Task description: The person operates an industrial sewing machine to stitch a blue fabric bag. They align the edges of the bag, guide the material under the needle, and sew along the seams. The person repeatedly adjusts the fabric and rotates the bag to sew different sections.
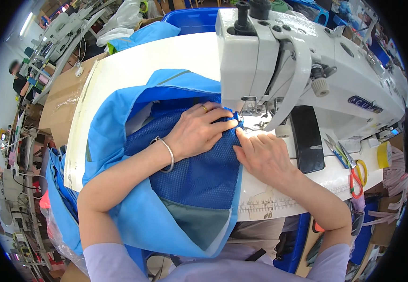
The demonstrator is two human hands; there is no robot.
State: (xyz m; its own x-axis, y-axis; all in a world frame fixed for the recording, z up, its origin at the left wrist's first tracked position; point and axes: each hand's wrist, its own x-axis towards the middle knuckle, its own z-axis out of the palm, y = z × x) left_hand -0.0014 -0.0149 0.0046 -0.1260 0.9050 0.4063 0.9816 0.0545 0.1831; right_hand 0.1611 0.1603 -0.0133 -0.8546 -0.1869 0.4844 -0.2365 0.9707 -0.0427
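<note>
A light blue garment (133, 207) with a dark blue mesh lining (190, 181) and a grey panel lies bunched across the white sewing table. Its mesh edge reaches the presser foot and needle area of a white sewing machine (239, 51). My left hand (201, 127), with a ring and a bangle, rests on the mesh, thumb and forefinger closed together on the fabric just left of the foot. At the fabric's right edge, close in front of the foot, my right hand (265, 152) has curled fingers, thumb and forefinger gripping the edge. The stitching point is partly hidden by the fingertips.
A black phone (307, 138) lies right of my right hand, under the machine arm. Scissors (347, 160) with red and yellow handles and a yellow tape roll (383, 155) are farther right. A blue bin (197, 21) stands behind the table (185, 51). A person (19, 80) is at far left.
</note>
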